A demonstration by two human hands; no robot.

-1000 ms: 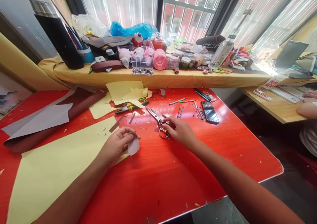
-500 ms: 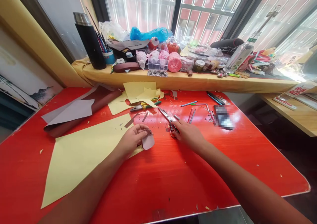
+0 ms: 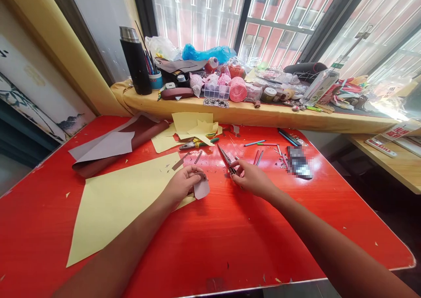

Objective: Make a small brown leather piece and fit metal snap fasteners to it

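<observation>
Pinched between the thumb and fingers of my left hand (image 3: pixel 184 184) is a small pale grey leather piece (image 3: pixel 201 189) with rounded lower corners. My fingers cover its upper part. My right hand (image 3: pixel 252 177) grips metal scissors (image 3: pixel 225 156) by the handles, their blades together and pointing away to the upper left. A large yellow paper sheet (image 3: pixel 125 206) lies under and to the left of my left hand. Beyond the hands are thin brown strips (image 3: pixel 180 162) and pliers (image 3: pixel 194 144) with yellow and green handles.
A rolled brown leather sheet (image 3: pixel 148 138) lies at the back left of the red table (image 3: pixel 210 241). Yellow paper offcuts (image 3: pixel 192 124) are piled at the back. Colored pens (image 3: pixel 255 143) and a blurred dark object (image 3: pixel 299 162) lie right. A black thermos (image 3: pixel 136 65) stands on the cluttered sill.
The scissors have turned in my right hand, so they now show edge-on, and the fingers have shifted on the handles. My left hand keeps its hold. The whole view has shifted slightly.
</observation>
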